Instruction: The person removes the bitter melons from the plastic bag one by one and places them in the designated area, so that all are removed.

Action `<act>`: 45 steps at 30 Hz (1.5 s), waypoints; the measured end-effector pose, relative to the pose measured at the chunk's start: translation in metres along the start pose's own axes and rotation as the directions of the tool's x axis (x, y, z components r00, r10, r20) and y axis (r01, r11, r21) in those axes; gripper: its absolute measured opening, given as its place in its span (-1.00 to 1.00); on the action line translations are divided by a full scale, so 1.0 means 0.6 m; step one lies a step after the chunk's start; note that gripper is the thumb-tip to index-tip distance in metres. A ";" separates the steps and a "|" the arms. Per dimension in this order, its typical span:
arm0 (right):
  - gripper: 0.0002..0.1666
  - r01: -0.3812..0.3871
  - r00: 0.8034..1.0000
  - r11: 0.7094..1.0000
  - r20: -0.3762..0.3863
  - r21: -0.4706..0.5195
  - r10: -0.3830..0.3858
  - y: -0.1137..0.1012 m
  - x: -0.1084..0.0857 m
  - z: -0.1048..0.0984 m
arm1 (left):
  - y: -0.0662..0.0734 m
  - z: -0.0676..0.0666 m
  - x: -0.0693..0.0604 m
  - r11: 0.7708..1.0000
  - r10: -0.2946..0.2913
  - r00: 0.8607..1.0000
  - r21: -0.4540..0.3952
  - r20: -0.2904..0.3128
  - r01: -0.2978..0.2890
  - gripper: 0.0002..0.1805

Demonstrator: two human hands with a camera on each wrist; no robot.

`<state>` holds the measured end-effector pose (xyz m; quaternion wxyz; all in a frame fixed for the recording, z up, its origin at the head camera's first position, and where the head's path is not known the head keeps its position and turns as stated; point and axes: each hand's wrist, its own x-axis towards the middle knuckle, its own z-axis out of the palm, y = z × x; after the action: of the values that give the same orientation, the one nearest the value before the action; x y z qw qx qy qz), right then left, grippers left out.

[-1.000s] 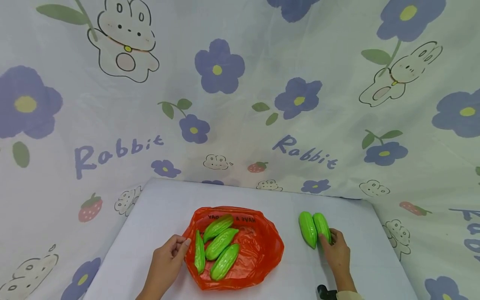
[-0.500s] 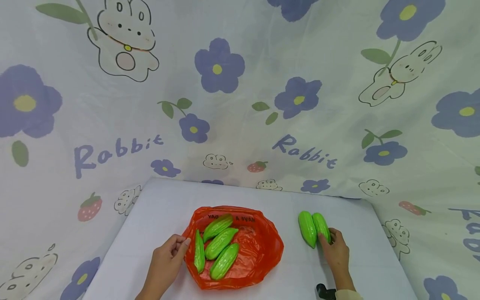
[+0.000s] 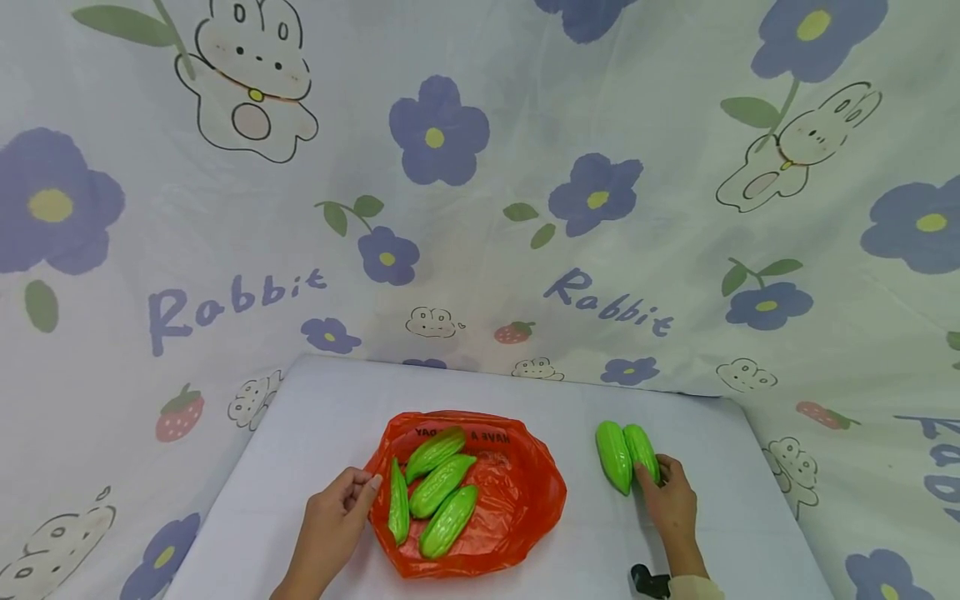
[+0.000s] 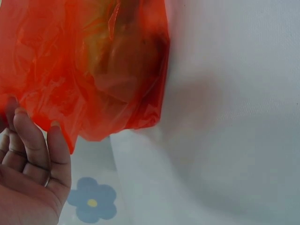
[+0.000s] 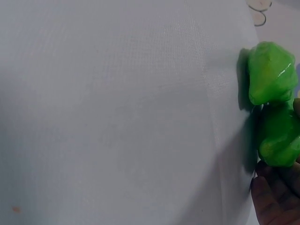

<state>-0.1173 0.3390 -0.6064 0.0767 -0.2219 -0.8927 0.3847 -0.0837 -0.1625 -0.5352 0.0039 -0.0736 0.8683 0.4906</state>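
Pinching the near-left rim of a red plastic bag (image 3: 517, 504) between thumb and fingers, a person's left hand (image 3: 333, 518) appears at lower left of the head view. The bag lies spread wide on a white-covered table (image 3: 337, 417), with reversed dark lettering along its far inside wall. Four green ribbed vegetables (image 3: 444, 487) lie in its left half, three slanting and one nearly upright against the left wall. Well to the right of the bag, two more lie side by side on the table, touching: a left vegetable (image 3: 615, 458) and a right vegetable (image 3: 640, 446). The right hand (image 3: 672, 498) holds the right one by its near end. A small black object (image 3: 648, 581) sits beside the pale sleeve (image 3: 695, 588); behind hangs a cloth (image 3: 480, 50) printed with blue flowers and rabbits. From the left wrist, curled fingers meet the bag's edge, and a blurred greenish shape shows through the plastic. From the right wrist, both vegetables show end-on at the right edge, fingers around the lower one.
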 end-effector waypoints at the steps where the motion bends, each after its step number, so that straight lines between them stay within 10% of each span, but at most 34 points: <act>1: -0.23 0.001 1.000 1.000 -0.001 0.000 -0.001 0.000 0.000 0.000 | 0.000 0.000 0.000 1.000 0.000 1.000 0.000 0.000 0.000 -0.73; 45: -0.13 -0.032 0.999 0.999 -0.006 0.023 0.033 0.001 0.005 0.002 | -0.003 0.002 0.003 1.000 -0.015 1.000 0.015 -0.006 0.015 -0.74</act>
<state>-0.1202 0.3398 -0.6075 0.0757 -0.2367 -0.8843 0.3953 -0.0854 -0.1626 -0.5372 0.0057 -0.0814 0.8714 0.4837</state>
